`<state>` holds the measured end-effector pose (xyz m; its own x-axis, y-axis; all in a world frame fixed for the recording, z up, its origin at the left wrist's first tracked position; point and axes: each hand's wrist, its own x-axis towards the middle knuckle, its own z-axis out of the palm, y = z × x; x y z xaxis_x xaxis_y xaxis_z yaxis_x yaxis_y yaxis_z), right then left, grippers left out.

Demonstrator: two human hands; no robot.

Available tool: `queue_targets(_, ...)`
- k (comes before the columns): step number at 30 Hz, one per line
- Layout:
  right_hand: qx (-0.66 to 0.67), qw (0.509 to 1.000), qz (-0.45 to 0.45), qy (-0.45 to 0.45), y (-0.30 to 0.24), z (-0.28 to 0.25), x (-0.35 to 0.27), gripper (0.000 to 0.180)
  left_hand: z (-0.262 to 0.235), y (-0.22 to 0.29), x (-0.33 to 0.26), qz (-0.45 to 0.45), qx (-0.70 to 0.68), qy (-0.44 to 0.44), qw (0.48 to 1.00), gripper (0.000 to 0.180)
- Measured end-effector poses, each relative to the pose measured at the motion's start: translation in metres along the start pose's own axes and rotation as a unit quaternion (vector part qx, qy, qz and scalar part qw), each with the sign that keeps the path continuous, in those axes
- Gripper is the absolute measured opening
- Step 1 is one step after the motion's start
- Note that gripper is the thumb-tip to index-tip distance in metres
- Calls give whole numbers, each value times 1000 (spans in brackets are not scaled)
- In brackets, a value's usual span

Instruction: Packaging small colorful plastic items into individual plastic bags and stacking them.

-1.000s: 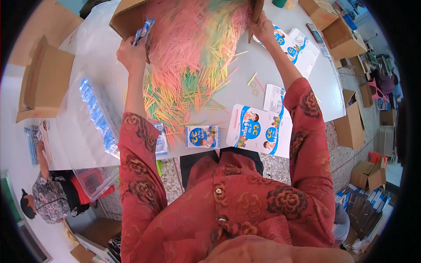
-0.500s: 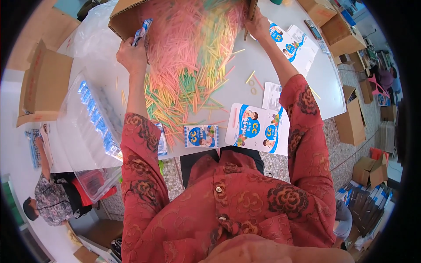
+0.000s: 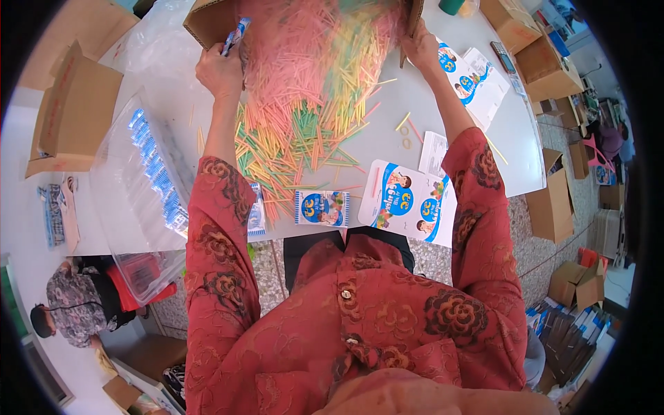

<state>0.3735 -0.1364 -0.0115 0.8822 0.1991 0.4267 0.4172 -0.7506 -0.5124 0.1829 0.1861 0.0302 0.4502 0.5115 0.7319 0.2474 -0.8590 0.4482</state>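
A cardboard box (image 3: 209,25) lies tipped at the far side of the table, its open mouth toward me. Thin pink, yellow and green sticks (image 3: 297,131) spill from it in a heap; those inside are blurred, behind what seems clear plastic. At the box's left edge my left hand (image 3: 220,73) is closed, with a small blue-and-white packet (image 3: 236,37) pinched in it. My right hand (image 3: 420,51) grips a flap at the right edge. Nearer me lie a blue-and-white sachet (image 3: 322,208) and a printed white card sheet (image 3: 408,204).
On the left, a clear plastic tray (image 3: 114,228) holds a row of blue-and-white packets (image 3: 158,173), beside an open carton (image 3: 79,111). More printed sheets (image 3: 477,83) and cartons (image 3: 550,66) stand right. Another person (image 3: 79,304) is beyond the table's left edge.
Both hands keep hold of the box. The whole view has shifted slightly. The other person's arm at the left has drawn back from the table.
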Motion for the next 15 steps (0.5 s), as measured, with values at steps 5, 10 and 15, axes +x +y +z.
queue_targets(5, -2, 1000, 4, -2, -5, -1, -5, 36, 7, -3, 2, 2, 3, 9, 1000, 16)
queue_targets(10, 17, 999, -34, -2, 3, -4, -10, 34, 10, 0, 4, -18, 12, -11, 1000, 13)
queue_targets(15, 9, 1000, -24, -5, -16, -4, -23, 33, 15, -6, 10, -7, 30, 18, 999, 13)
